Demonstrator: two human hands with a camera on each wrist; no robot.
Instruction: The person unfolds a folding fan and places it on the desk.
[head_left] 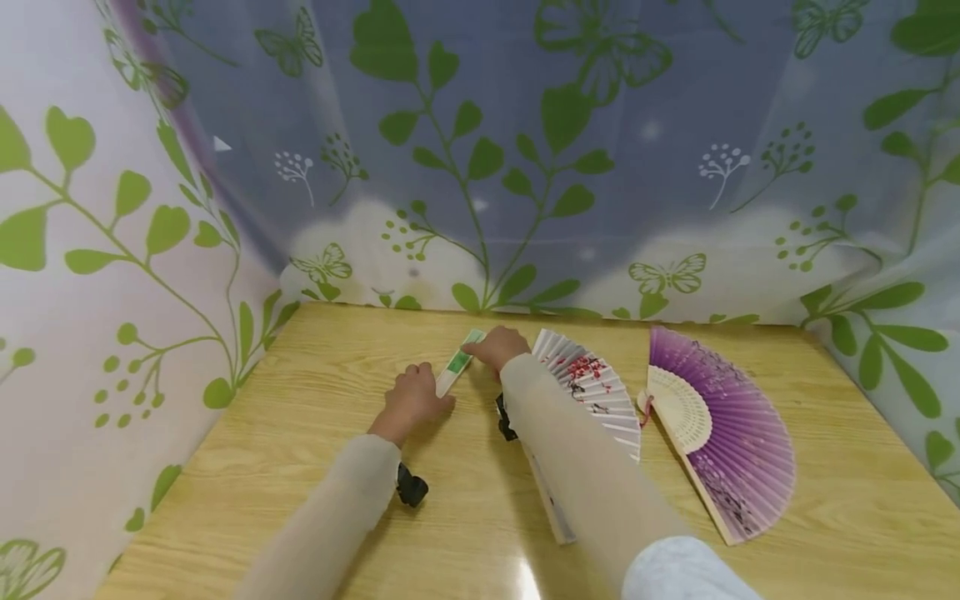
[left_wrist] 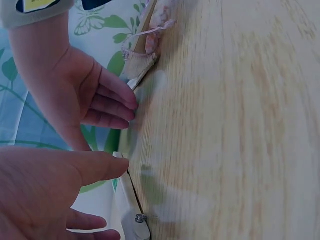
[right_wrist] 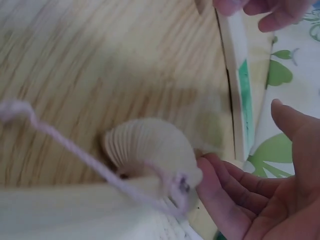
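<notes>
A folded fan (head_left: 454,368) with pale sticks and a green label or wrapper lies slanted on the table. My left hand (head_left: 415,398) is at its near end; in the left wrist view the thumb (left_wrist: 107,166) lies straight against it, the other fingers spread behind. My right hand (head_left: 501,346) is by its far end. In the right wrist view its thumb (right_wrist: 290,117) stands apart from the fan, fingers loosely extended. Those fingers are close to the ribbed pivot (right_wrist: 150,145) of a spread white fan (head_left: 600,392); whether they touch is unclear. The right forearm hides part of this white fan.
A spread purple fan (head_left: 738,433) with a pale openwork base lies right of the white one. A pink cord (right_wrist: 75,147) hangs from the white fan's pivot. Patterned cloth (head_left: 495,167) rises behind the wooden table (head_left: 300,467) and along its sides.
</notes>
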